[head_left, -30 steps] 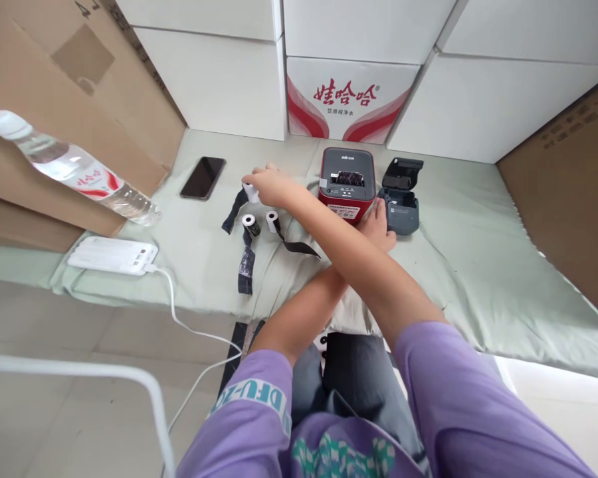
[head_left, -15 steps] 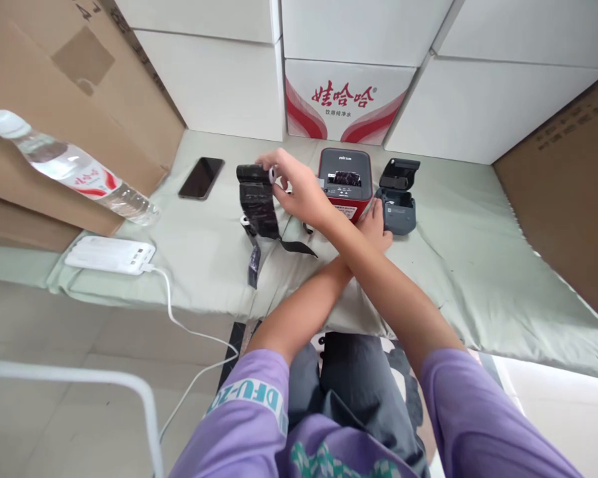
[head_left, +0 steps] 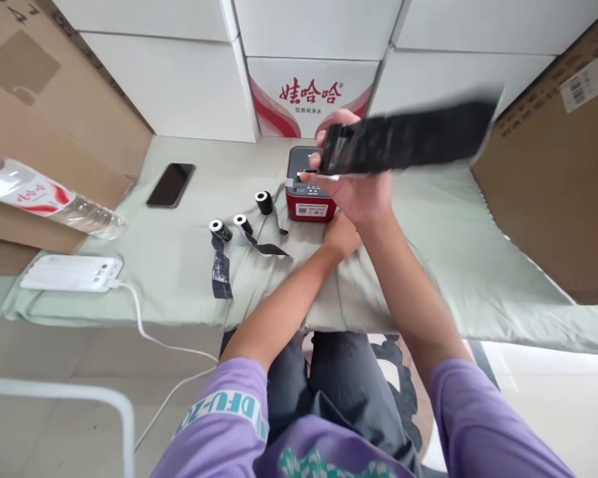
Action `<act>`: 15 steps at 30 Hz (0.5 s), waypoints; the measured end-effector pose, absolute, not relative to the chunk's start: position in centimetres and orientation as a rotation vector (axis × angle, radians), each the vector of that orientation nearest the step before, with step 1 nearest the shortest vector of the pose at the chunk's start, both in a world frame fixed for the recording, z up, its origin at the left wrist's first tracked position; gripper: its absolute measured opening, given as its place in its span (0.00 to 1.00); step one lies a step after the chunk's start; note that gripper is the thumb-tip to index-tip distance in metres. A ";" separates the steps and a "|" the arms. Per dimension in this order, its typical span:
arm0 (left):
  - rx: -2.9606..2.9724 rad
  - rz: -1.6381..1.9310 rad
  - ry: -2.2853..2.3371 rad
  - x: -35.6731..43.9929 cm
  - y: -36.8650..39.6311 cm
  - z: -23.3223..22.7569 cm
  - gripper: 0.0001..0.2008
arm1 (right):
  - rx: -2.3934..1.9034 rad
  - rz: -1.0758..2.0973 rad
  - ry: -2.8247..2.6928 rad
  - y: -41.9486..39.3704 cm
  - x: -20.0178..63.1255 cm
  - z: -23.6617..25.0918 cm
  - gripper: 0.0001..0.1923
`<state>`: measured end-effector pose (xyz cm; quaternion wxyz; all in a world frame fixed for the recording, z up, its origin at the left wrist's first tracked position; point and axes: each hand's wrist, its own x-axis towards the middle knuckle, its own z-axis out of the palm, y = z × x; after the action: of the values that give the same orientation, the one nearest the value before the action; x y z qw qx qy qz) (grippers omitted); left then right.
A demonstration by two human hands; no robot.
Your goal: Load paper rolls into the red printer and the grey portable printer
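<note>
My right hand [head_left: 356, 179] is raised above the red and grey printer [head_left: 306, 189] and grips a paper roll whose long black strip [head_left: 413, 139] streams out to the right, blurred. My left hand [head_left: 343, 234] rests on the green cloth [head_left: 179, 265] just under my right wrist, mostly hidden, so I cannot tell whether it holds anything. Three small rolls with black tails lie on the cloth to the left of the printer: one [head_left: 220, 230], a second [head_left: 242, 224] and a third [head_left: 264, 202].
A black phone [head_left: 171, 185] lies at the back left. A water bottle [head_left: 44, 199] lies on cardboard at the far left, above a white power bank [head_left: 72, 273] with a cable. White cartons [head_left: 309, 93] stand behind, brown cardboard [head_left: 553, 186] at right.
My right hand lifted a roll from the left group and swung it right, above the printer, the black strip trailing out. The small grey printer is now hidden behind hand and strip.
</note>
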<state>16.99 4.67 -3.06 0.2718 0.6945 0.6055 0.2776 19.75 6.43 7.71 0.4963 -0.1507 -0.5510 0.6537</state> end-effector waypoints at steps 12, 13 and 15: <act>2.019 0.712 1.551 16.7 5.4 -4.1 0.29 | -0.108 2.009 -0.927 10.0 19.7 8.0 0.14; 1.986 0.784 1.538 16.7 5.3 -4.5 0.30 | -0.109 2.003 -0.952 10.2 19.9 7.7 0.14; 1.958 0.889 1.492 16.6 5.2 -5.0 0.30 | -0.191 1.982 -1.031 10.6 20.2 7.2 0.18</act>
<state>16.62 5.18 -5.02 0.2595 0.7225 0.5505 0.3281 20.17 10.57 7.25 0.4348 -0.0766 -0.4142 0.7959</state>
